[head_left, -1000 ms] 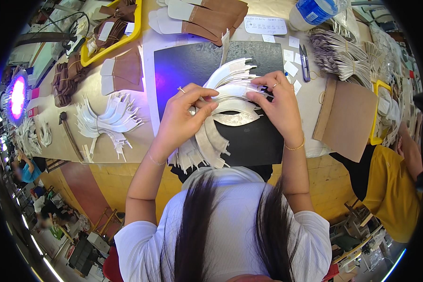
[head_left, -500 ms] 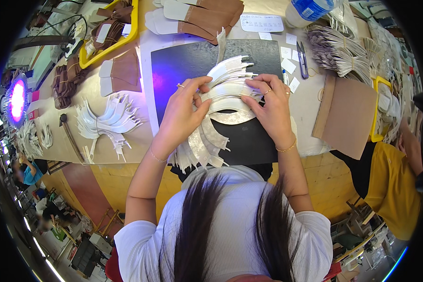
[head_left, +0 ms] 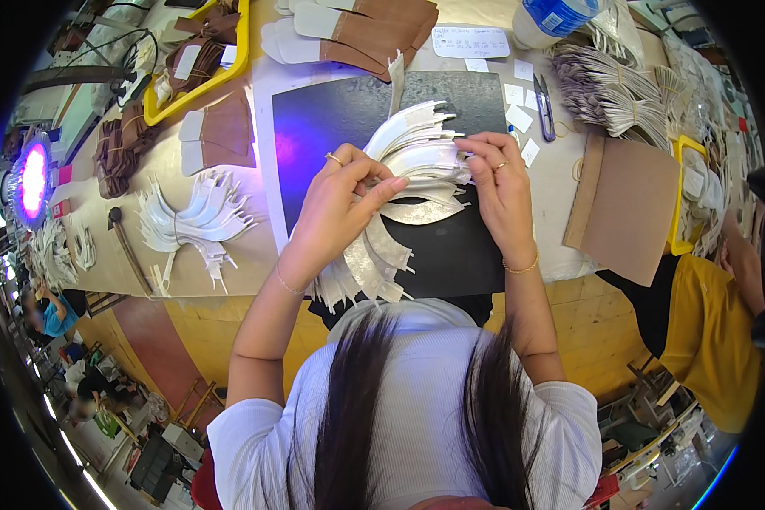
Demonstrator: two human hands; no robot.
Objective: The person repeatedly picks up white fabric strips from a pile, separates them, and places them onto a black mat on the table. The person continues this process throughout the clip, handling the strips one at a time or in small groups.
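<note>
On a dark mat (head_left: 306, 115) lies a fanned bundle of curved white leather-like strips (head_left: 425, 155) with narrow tabbed ends. My left hand (head_left: 342, 200) is closed at the bundle's left side, thumb and bent fingers pinching the edge of a curved strip. My right hand (head_left: 503, 183) is at the strips' right ends, its fingers loosely bent and the thumb apart, with nothing visible in its grasp. More curved strips with a mottled pale face (head_left: 370, 259) spread below my left hand, toward the table's front edge.
A second white strip bundle (head_left: 191, 217) lies left, near stacked brown pieces (head_left: 229, 132) and a yellow tray (head_left: 245, 51). Scissors (head_left: 545, 109), paper slips (head_left: 518, 117) and a brown board (head_left: 633, 204) lie right. A blue-labelled container (head_left: 552, 19) stands far right. A person in yellow (head_left: 714, 340) is at right.
My right hand has drawn slightly right, off the strips' faces to their ends. My left thumb has moved right over the strips, and the left fingers have curled in.
</note>
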